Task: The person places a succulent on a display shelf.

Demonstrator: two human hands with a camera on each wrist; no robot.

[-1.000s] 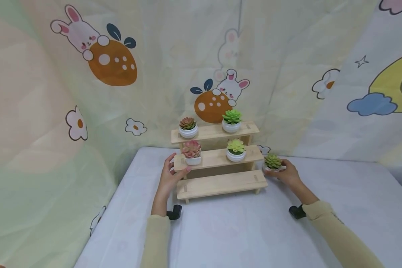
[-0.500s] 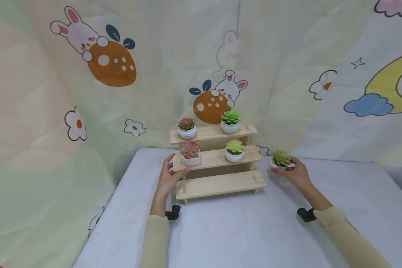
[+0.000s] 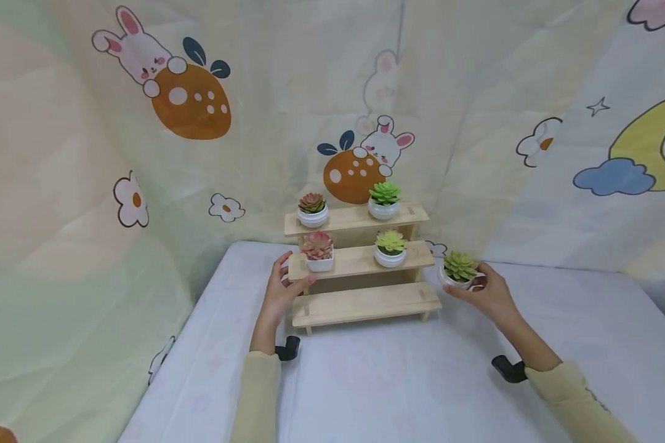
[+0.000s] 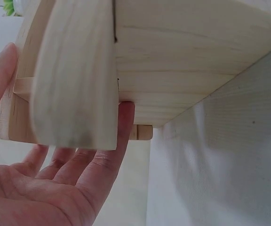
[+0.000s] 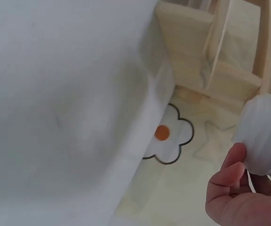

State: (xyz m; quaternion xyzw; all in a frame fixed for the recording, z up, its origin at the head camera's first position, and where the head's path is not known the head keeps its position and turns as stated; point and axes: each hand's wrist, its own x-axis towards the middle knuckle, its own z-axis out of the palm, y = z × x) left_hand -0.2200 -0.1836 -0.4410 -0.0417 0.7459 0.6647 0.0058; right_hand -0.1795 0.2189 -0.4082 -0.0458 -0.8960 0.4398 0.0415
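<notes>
A three-step wooden plant stand (image 3: 366, 304) sits on the white-covered table. With thumb in front and fingers round behind, my left hand (image 3: 279, 292) grips the left end of its middle step; the left wrist view shows the fingers against the wood (image 4: 76, 94). My right hand (image 3: 490, 292) pinches a potted succulent (image 3: 460, 266), green in a round white pot (image 5: 265, 134), just right of the stand. In the right wrist view the pot is held off the table.
On the top step stand a reddish-brown succulent (image 3: 313, 210) and a bright green one (image 3: 385, 200). The middle step bears a pink succulent (image 3: 318, 250) in a square pot and a yellow-green one (image 3: 390, 248). A printed cloth backdrop (image 3: 277, 123) hangs behind.
The potted succulent in my right hand first moved right, away from the stand, then came slightly back left and looks larger now. My left hand has kept its grip on the stand.
</notes>
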